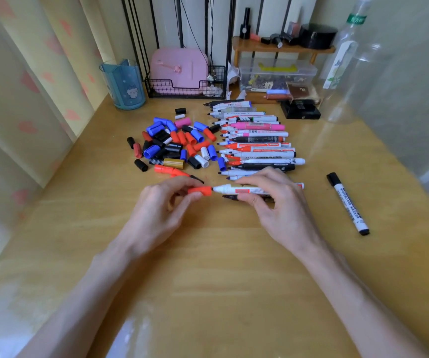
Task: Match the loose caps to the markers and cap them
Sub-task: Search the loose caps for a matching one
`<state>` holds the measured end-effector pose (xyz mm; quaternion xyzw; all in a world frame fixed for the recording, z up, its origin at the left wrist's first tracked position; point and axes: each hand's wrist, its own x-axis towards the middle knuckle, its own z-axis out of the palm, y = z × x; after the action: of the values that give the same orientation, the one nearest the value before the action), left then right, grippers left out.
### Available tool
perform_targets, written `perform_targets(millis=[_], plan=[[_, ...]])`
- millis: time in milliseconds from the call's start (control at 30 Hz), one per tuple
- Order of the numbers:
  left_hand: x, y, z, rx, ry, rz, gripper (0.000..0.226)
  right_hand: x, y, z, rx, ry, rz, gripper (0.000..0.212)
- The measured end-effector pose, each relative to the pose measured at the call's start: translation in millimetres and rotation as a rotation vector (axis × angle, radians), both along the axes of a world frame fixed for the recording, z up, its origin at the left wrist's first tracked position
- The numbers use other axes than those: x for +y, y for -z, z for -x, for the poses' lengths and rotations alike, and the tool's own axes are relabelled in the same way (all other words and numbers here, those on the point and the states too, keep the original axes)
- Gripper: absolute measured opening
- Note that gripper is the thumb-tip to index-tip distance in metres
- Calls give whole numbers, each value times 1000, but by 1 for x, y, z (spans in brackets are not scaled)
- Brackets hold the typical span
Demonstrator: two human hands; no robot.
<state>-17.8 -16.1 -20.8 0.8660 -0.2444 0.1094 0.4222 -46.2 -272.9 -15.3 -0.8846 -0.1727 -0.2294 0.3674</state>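
Hidden: most of the white-barrelled marker with a red label lies under the right hand's fingers. A dark-tipped marker beneath that hand is largely covered. Whether the nib has entered the cap cannot be told.
Left hand: thumb and curled fingers pinch a red plastic cap, its mouth facing 3 o'clock.
Right hand: fingers curl over the barrel, thumb beneath, nib pointing to 9 o'clock.
Caps: a heap of loose red, blue, black and white caps sits at 11 o'clock from the hands on the pale wooden table.
Markers: a row of uncapped markers lies at 12 o'clock.
Set aside: a capped black-and-white whiteboard marker lies at 3 o'clock, well apart.
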Motion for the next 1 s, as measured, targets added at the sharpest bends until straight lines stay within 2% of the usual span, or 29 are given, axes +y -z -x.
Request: perform_targets(millis=[133,233,400,500,567,633,900,1000], plan=[[20,-4,-7,-37,-58,-73,13,-6,-2,-4,-3,86,-11,22],[19,1,-8,-95,-50,-188,18,0,0,-2,-16,101,29,23],[21,9,-11,-110,-55,-246,29,3,-1,0,-11,114,47,23],[24,8,-12,-75,-81,-204,34,3,0,1,-8,116,55,23],[28,6,-13,-46,-125,-146,27,3,0,1,-7,111,54,24],[31,6,-16,-51,-188,-183,13,3,0,1,-8,104,50,25],[30,15,-19,-16,-234,-287,17,2,4,0,-9,94,28,24],[30,12,-19,-44,-260,-197,13,2,4,0,-7,91,21,24]])
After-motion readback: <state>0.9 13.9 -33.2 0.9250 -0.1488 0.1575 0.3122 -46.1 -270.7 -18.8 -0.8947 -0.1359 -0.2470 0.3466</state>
